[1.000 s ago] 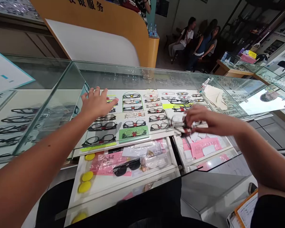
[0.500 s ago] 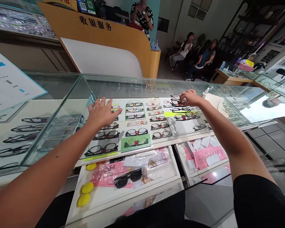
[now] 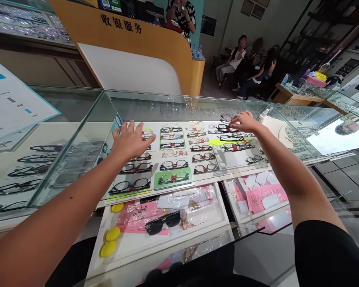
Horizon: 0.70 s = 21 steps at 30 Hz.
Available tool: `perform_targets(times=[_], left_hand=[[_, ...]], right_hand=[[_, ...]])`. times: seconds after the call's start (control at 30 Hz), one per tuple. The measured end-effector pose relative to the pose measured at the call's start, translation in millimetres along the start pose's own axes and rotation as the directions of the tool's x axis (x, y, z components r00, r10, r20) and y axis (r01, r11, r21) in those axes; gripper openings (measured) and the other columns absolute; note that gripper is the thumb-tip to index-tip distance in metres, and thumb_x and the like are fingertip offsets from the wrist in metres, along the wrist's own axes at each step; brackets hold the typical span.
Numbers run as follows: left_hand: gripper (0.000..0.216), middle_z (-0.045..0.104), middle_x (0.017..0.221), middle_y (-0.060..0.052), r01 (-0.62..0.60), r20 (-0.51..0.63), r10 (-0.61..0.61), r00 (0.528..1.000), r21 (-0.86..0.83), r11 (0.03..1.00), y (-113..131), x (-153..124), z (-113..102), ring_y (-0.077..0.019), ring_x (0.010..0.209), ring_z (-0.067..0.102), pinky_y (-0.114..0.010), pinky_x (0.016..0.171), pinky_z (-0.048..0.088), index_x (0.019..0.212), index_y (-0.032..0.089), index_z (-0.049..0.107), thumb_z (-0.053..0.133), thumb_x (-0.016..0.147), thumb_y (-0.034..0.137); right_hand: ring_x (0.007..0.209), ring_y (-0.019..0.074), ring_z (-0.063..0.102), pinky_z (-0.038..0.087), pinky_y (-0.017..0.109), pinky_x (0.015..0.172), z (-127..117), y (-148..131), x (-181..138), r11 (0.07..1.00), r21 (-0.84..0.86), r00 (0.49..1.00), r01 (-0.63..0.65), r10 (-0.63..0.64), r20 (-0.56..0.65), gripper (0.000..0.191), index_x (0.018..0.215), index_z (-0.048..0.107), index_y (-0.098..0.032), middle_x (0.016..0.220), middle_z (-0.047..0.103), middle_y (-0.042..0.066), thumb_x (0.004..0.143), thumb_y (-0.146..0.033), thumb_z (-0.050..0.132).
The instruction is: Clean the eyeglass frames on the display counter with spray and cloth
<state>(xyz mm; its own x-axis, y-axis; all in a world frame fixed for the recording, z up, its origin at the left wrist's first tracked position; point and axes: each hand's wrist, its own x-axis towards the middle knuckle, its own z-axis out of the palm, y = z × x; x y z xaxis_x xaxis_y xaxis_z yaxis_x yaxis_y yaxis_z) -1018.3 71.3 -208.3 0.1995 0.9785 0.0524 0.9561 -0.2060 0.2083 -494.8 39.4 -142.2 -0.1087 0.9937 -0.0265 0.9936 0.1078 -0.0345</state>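
My left hand [image 3: 132,140] lies open and flat, fingers spread, on the display tray [image 3: 155,157] of spectacle frames inside the glass case. My right hand [image 3: 244,121] reaches to the far row of the tray, and its fingers are closed on a dark pair of glasses [image 3: 225,127] that rests among the other frames. Another pair [image 3: 226,118] lies just beyond the fingertips. Rows of black frames [image 3: 131,185] and a green card with a frame [image 3: 173,177] fill the near part of the tray.
A pulled-out drawer below holds black sunglasses [image 3: 163,221], yellow pads [image 3: 110,241] and pink papers [image 3: 259,195]. A cloth [image 3: 277,128] and a small bottle [image 3: 263,114] lie at the right. Glass panes [image 3: 77,143] bound the case. People sit beyond the orange counter [image 3: 155,44].
My right hand has carried a pair of glasses from the near right edge of the tray to its far row. The left hand has stayed put on the tray.
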Motion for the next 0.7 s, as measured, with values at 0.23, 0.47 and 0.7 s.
perform_targets(times=[0.23,0.47,0.7], left_hand=[[0.107,0.024,0.193,-0.026,0.0,0.004,0.0,1.0,0.004,1.0,-0.8,-0.2,0.4,-0.0477,0.181,0.017,-0.07,0.141,0.019,0.184,0.011,0.036,0.024,0.103,0.08],[0.106,0.025,0.193,-0.028,-0.013,-0.007,0.013,1.0,0.024,1.0,-2.1,-0.5,2.3,-0.048,0.181,0.019,-0.07,0.141,0.021,0.183,0.01,0.038,0.024,0.105,0.08],[0.103,0.026,0.193,-0.027,-0.008,0.007,0.008,1.0,0.035,0.999,0.6,-2.1,-0.1,-0.0481,0.181,0.02,-0.069,0.141,0.022,0.182,0.009,0.039,0.026,0.106,0.077]], right_hand=[[0.124,0.0402,0.067,0.034,0.066,0.131,-3.1,2.5,14.7,0.994,0.087,0.977,-0.071,0.087,-0.196,0.021,0.108,0.073,-0.026,0.12,0.083,0.014,0.091,-0.035,0.066],[0.123,0.0372,0.071,0.037,0.062,0.128,10.5,-11.1,40.7,0.992,0.122,0.988,-0.029,0.047,-0.144,0.025,0.115,0.066,-0.025,0.126,0.084,0.015,0.091,-0.032,0.065],[0.14,0.041,0.067,0.015,0.07,0.138,23.2,-19.5,49.0,1.0,0.023,0.994,-0.011,0.014,-0.106,0.042,0.141,0.064,-0.021,0.125,0.088,0.015,0.1,-0.024,0.058]])
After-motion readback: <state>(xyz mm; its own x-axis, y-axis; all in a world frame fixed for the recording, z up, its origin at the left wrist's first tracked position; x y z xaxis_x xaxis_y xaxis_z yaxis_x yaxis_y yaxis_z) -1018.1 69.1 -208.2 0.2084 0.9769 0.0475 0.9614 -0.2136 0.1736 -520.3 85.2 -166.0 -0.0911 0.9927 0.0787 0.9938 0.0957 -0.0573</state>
